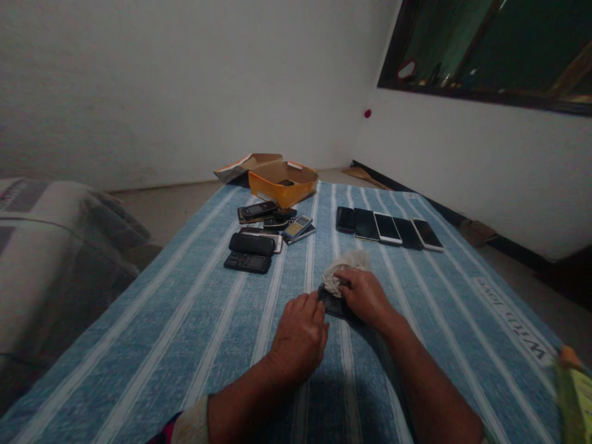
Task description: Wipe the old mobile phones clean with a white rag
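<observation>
In the head view, my right hand point(365, 296) is closed around a white cloth point(345, 266) and presses it on a dark phone point(331, 303). My left hand point(298, 336) pinches this phone's edge. The phone lies on the blue striped blanket point(185, 320).

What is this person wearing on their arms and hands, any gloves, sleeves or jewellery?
The left hand and right hand are bare: no gloves, and no rings or watch show. The forearms are uncovered; only a pale sleeve cuff with a pink edge shows on the left arm.
</observation>
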Motion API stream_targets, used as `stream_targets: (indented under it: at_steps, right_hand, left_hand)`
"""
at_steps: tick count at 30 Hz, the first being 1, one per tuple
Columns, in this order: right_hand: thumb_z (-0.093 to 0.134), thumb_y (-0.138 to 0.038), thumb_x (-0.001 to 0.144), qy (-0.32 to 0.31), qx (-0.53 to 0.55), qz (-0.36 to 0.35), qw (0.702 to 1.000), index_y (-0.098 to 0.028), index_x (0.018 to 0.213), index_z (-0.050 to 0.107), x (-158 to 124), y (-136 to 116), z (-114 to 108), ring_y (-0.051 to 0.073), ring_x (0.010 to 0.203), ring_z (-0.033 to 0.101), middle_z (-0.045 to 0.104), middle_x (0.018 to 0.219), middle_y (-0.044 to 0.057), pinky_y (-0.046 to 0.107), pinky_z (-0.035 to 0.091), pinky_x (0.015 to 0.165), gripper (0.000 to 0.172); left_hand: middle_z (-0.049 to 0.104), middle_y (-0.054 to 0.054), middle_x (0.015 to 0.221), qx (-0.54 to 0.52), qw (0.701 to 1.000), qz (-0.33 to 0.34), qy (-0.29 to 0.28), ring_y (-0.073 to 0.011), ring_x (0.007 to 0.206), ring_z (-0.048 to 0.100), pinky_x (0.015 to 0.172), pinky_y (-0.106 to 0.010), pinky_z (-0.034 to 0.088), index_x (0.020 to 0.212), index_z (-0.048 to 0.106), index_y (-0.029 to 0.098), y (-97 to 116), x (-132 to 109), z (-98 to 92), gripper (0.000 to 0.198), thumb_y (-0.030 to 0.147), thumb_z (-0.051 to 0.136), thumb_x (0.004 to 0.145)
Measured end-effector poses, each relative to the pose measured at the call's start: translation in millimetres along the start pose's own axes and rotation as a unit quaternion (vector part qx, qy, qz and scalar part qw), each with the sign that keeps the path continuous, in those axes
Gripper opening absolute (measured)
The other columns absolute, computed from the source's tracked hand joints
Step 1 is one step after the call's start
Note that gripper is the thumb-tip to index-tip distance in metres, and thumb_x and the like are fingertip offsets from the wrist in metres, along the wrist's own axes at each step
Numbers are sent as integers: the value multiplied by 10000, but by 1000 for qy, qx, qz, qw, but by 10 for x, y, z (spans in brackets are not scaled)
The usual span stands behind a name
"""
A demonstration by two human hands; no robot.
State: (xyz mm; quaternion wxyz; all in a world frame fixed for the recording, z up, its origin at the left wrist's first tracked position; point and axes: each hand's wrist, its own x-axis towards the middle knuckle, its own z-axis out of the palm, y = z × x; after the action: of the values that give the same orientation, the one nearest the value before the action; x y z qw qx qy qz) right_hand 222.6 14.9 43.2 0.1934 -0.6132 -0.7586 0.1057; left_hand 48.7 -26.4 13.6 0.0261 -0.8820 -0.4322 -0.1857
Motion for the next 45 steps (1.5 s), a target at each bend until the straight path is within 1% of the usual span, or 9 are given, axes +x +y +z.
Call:
stream_targets:
  at_steps: [3,8,12,15,24,28,31,37,45]
  right_hand:
    - [554,-96,822,-1,-64,1,998,-197,924,738,17,12,-60,263,1029,608,672,1050,115,378,457,886,233]
    - [627,-74,749,45,-34,-39,998,-186,903,743,78,87,-25,317,1347,347,442,1433,124,475,307,1070,223]
    - [561,-65,776,22,19,-30,999,-177,874,734,142,122,101,225,1093,561,638,1132,103,359,415,953,228]
    - [522,-30,744,39,27,-18,999,-175,826,727,181,147,155,196,897,603,669,864,64,308,449,848,264]
    - [440,-41,792,183,21,-9,983,-176,1247,580,50,58,87,213,992,575,652,1076,85,346,450,883,495]
    - [492,-105,886,67,-86,-80,991,-151,890,687,-109,-240,211,228,866,534,621,865,98,324,427,769,201]
    - [529,-106,890,17,-93,-83,992,-164,776,674,-210,-333,233,208,844,513,594,842,82,298,405,733,194]
    - [559,-48,837,-1,-21,-123,992,-164,828,696,-247,-224,169,215,1027,504,610,1065,95,300,408,843,179]
    - [565,-96,879,6,-53,-97,994,-177,804,700,-58,-208,215,197,887,502,630,876,54,282,382,743,174]
  left_hand:
    - [639,-191,1200,-2,1000,0,5,-316,1048,579,915,-466,510,1096,639,75,-2,1,1,285,145,592,824]
    - [633,-195,1210,-9,1000,4,10,-312,1056,575,907,-465,511,1113,627,83,-12,-5,5,288,139,575,835]
    - [634,-193,1203,-11,1000,4,12,-316,1069,571,916,-468,509,1105,630,87,-12,0,-2,281,143,578,834]
    - [640,-195,1189,-7,1000,3,8,-315,1050,579,918,-466,508,1090,639,73,-11,6,-10,275,138,583,829]
    - [634,-190,1188,-14,1000,8,24,-314,1039,579,897,-477,516,1084,632,93,-27,-1,17,268,132,575,825]
    - [642,-189,1149,-20,999,8,29,-306,1007,588,888,-475,513,1099,623,83,-28,5,28,271,110,524,848]
    - [644,-176,1141,-39,999,9,24,-299,1015,587,888,-476,511,1116,610,107,-27,6,24,290,95,508,845]
    - [631,-185,1187,-41,999,-2,2,-318,1070,568,911,-484,499,1125,611,100,-14,7,5,309,121,574,819]
    - [645,-182,1138,-15,1000,1,-4,-319,1023,587,884,-477,519,1082,634,70,-2,24,-17,264,121,567,832]
